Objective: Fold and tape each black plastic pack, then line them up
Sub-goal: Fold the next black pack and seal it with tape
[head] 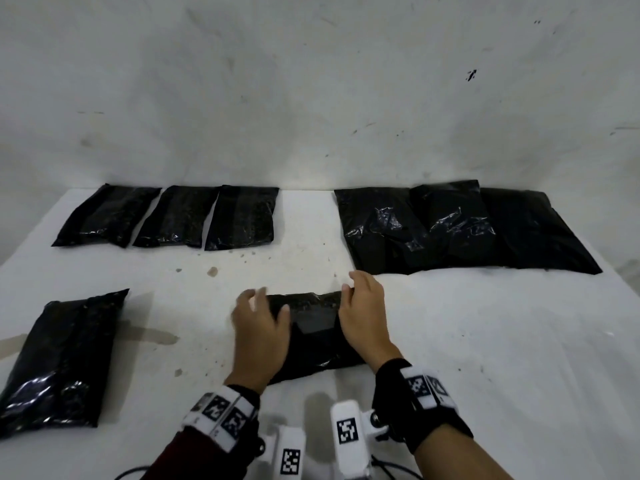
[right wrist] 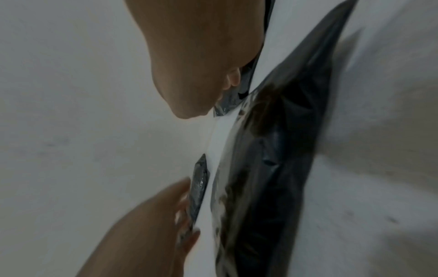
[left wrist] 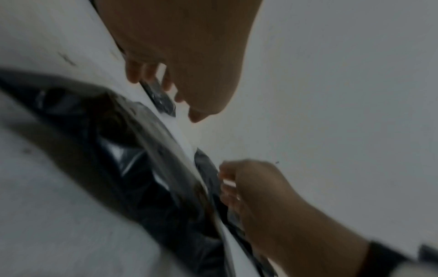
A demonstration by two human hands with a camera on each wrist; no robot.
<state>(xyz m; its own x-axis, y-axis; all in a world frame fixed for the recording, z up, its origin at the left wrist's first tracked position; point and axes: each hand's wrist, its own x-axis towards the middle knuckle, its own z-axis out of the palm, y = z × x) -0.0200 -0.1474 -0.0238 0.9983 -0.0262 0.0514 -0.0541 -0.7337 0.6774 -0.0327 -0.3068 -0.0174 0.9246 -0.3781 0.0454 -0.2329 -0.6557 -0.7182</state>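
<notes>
A black plastic pack lies on the white table right in front of me, its far end folded over with a glossy strip across it. My left hand hovers over its left end, fingers spread and blurred. My right hand hangs over its far right corner, fingers loosely curled. The wrist views show the pack on the table, with a gap between it and both the left hand and the right hand. Neither hand holds anything.
Three folded packs lie in a row at the back left. A pile of larger unfolded packs sits at the back right. One more pack lies at the near left. A white wall rises behind the table.
</notes>
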